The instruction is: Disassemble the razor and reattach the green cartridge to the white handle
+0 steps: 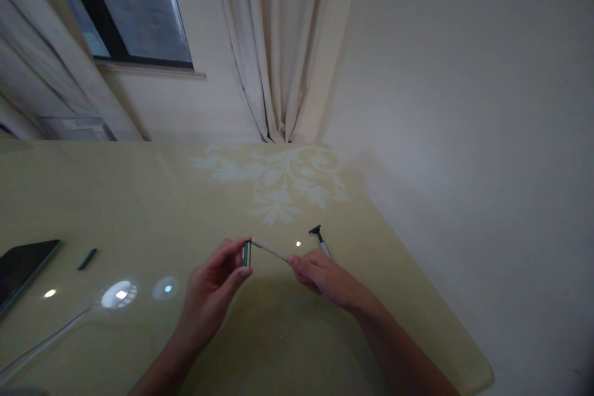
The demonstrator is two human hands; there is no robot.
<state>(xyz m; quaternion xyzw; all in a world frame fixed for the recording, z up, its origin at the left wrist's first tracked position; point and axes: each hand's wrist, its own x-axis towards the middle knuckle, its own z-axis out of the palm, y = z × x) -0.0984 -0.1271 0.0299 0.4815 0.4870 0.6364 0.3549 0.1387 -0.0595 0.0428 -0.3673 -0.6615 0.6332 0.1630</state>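
Note:
My left hand (213,288) pinches a small green-and-white razor cartridge (247,254) upright between thumb and fingers. From the right, my right hand (325,278) grips a thin off-white stick (271,250), whose far end meets the cartridge's top edge near my left fingertips. Whether that end carries bristles is too small to tell. Just beyond my right hand lies a razor handle (321,240) with a dark T-shaped head and a grey grip, its lower end hidden behind the hand. Both hands are above the table.
The glossy yellowish table (139,198) has a white leaf pattern and bright light reflections. At the left lie a dark tablet (28,266), a small dark green piece (87,259) and a pale cable (46,343). A wall (464,136) borders the right side; curtains (278,43) hang behind.

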